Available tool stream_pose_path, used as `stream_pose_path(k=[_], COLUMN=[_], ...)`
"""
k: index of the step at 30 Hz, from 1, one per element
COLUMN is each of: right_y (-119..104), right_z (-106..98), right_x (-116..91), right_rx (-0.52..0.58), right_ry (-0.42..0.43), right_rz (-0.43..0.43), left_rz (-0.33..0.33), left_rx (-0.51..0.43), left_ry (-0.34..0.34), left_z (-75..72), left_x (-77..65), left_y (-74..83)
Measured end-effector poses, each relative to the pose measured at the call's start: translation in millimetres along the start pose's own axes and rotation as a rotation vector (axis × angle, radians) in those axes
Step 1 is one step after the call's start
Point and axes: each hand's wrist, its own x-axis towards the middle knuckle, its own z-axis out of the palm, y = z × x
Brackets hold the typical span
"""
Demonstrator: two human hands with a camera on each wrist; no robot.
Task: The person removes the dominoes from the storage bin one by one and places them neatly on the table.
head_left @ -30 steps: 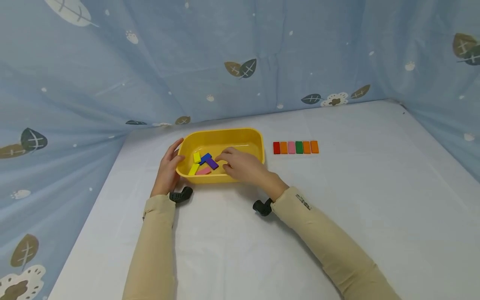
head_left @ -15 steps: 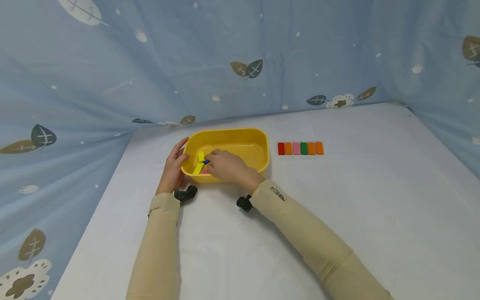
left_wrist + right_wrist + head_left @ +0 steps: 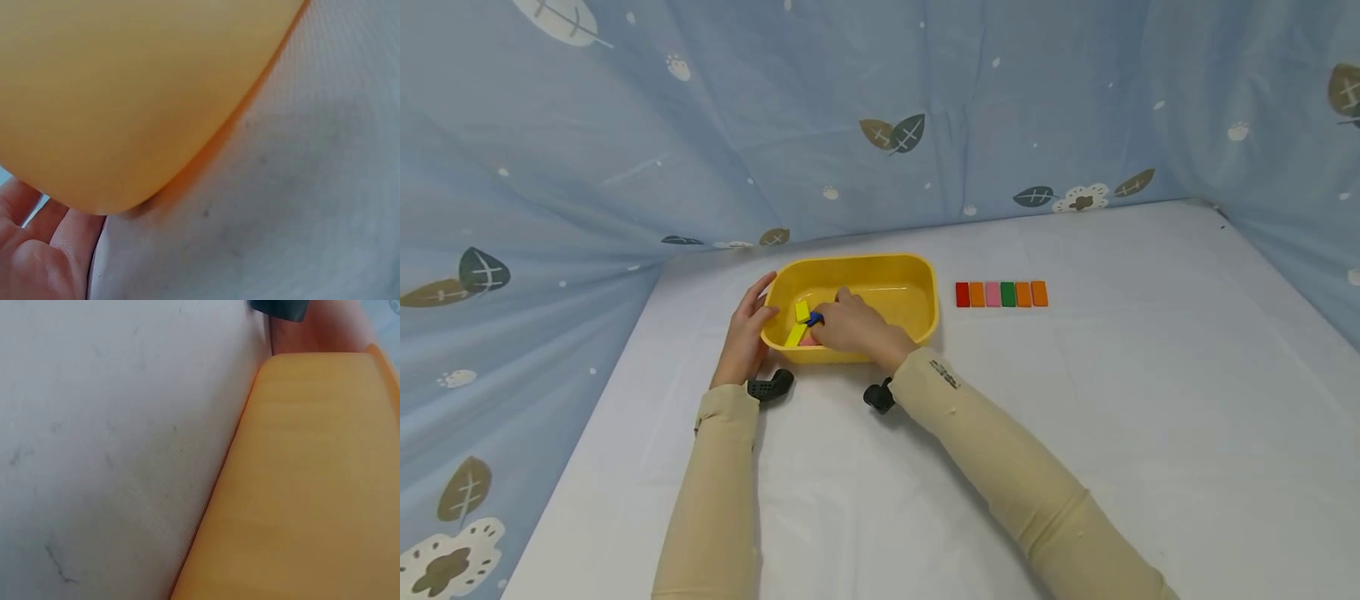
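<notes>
A yellow plastic tub (image 3: 883, 354) stands on the white-covered table. My left hand (image 3: 745, 337) holds its left end, thumb at the rim and fingers along the outside; the left wrist view shows that hand's fingers (image 3: 69, 234) against the tub wall. My right hand (image 3: 853, 323) reaches inside, fingers bent downward with the tips right at a blue block (image 3: 815, 318). I cannot tell whether it pinches a block. Near those fingertips lie two yellow blocks (image 3: 802, 312) and a pink block (image 3: 809, 340), partly covered. The right wrist view shows mostly the tub's outer wall.
Right of the tub, a row of small blocks lies side by side: a red block (image 3: 962, 294), a pink block (image 3: 993, 294), a green block (image 3: 1007, 294) and several orange ones (image 3: 1023, 294). A blue patterned curtain (image 3: 820, 125) hangs behind the table.
My right hand has moved left inside the tub onto the blocks, and the purple block is now hidden beneath it. The left hand stays at the tub's end.
</notes>
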Motion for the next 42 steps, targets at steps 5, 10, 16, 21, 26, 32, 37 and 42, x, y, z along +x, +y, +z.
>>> stream_pose_path(k=[5,10,16,21,26,32,37,42], right_y=[-1,-2,0,3,5,7,9,10], right_z=[-1,-1,1,1,0,0,0,-3], right_x=[1,2,4,6,6,6,5,2], right_rx=[0.007,-0.003,0.053,0.125,0.149,0.149,0.177,0.216], right_ry=[-0.032,-0.045,-0.085,-0.123,-0.157,-0.172,-0.201,-0.24], right_rz=[0.049,0.034,-0.033,-0.062,-0.075,-0.143,-0.176,-0.199], left_rz=[0.018,0.033,0.02,0.028,0.015,0.011,0.014,0.019], left_rx=[0.004,0.002,-0.008,0.002,0.011,0.025,0.017,0.01], left_ry=[0.012,0.017,0.017,0.019,0.023,0.031,0.024,0.011], left_z=[-3.7,-5.5,-4.8,-4.3,-4.5,-6.4,-6.4,-5.2], left_x=[6.1,8.4,7.5,7.0,7.4,7.5,7.0,7.2], left_y=[-7.6,-12.6,-13.0,-11.9,-12.4,-14.1,-14.4,-13.2])
